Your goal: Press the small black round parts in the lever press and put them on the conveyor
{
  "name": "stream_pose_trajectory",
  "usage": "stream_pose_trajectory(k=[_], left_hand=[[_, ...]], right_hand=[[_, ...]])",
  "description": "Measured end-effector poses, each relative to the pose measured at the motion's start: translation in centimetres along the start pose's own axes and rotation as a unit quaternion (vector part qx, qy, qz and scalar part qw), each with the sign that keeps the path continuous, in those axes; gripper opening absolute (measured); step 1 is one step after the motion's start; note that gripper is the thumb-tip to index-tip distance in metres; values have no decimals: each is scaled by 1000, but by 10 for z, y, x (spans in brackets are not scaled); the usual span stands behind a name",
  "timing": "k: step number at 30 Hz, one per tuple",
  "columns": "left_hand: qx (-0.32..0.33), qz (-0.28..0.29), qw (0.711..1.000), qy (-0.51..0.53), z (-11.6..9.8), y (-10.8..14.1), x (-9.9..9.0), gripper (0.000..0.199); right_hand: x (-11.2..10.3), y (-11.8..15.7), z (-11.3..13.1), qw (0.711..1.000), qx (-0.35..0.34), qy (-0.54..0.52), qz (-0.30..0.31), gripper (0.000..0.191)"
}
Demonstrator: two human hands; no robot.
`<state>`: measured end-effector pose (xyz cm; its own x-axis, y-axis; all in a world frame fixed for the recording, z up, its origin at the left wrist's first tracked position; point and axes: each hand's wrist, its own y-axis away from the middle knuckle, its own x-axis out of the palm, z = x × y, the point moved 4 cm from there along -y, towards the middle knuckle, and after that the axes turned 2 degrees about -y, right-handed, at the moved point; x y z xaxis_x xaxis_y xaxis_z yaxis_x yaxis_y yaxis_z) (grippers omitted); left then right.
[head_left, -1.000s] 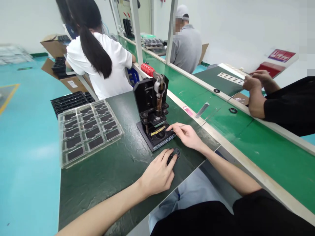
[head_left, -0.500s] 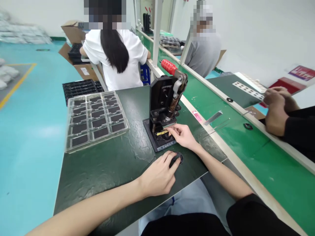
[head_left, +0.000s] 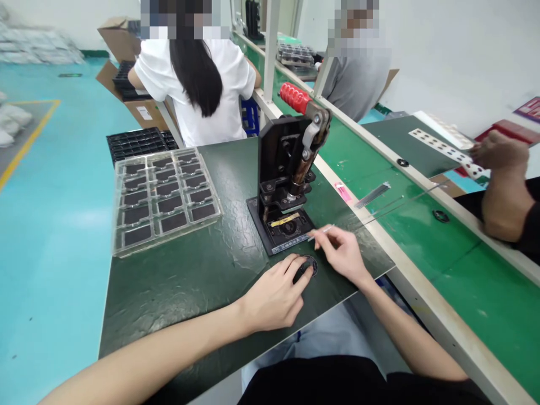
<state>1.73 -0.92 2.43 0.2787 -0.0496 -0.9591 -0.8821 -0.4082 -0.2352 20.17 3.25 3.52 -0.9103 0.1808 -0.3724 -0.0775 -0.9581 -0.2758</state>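
Black ring (head_left: 311, 265) under left hand (head_left: 274, 299), thin metal tool (head_left: 320, 232) in right hand (head_left: 341, 254)

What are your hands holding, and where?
The left hand grips a black ring by its edge; the right hand pinches a thin tool at one end.

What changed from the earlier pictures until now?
The right hand moved back from the press and its gold strip, a thin tool in its fingers. A co-worker's hand lifted a white perforated sheet. The left hand stayed on the black ring.
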Motion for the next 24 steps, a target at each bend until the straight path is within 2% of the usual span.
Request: stream_pose_trajectory(k=[2,5,11,15,20,24], left_hand=[[-1,3,1000,4,0,0,1,54],[-5,4,1000,16,1,1,1,55],[-13,5,999,33,2,1,2,56],[-12,-1,1000,29,2,2,5,55],[-12,5,1000,16,2,1,5,56],[-14,7,1000,13,2,0,3,54]], right_hand=[[0,21,-2,999,4,28,44,47],[-1,37,-4,997,4,43,63,44],[1,29,-7,997,17,38,57,48],[2,30,-6,997,3,46,56,46],[1,33,6,990,-83,101,55,28],[4,36,15,967,-178,171,58,24]])
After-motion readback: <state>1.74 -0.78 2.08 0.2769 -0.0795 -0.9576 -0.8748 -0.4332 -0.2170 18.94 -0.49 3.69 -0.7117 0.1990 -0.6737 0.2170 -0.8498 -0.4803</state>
